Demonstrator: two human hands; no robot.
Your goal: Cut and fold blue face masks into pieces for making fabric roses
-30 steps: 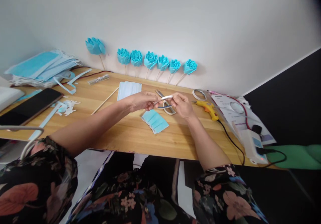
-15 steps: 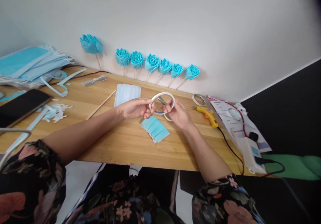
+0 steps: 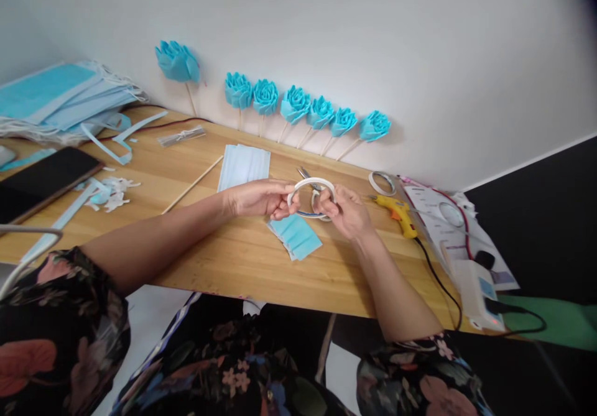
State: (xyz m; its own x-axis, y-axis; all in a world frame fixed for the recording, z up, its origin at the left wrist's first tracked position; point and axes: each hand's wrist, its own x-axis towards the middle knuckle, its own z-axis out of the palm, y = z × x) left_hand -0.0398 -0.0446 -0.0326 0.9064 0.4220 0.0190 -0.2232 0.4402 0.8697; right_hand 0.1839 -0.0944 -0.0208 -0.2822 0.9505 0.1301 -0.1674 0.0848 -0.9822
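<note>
Seven blue flowers [image 3: 295, 104] beyond the grip look finished; cut blue pieces [image 3: 301, 239] just nearside and a bare stick [image 3: 193, 183] left look unassembled. Tape roll [image 3: 311, 181] is in the grip: left hand [image 3: 261, 199], right hand [image 3: 352, 214] pinch opposite sides, fingers curled, both reaching forward above the table [image 3: 224, 254].

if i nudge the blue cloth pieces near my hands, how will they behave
The blue cloth pieces look thin and pleated, so probably light and floppy. Their edges don't quite line up, so a push may slide them apart.
</note>
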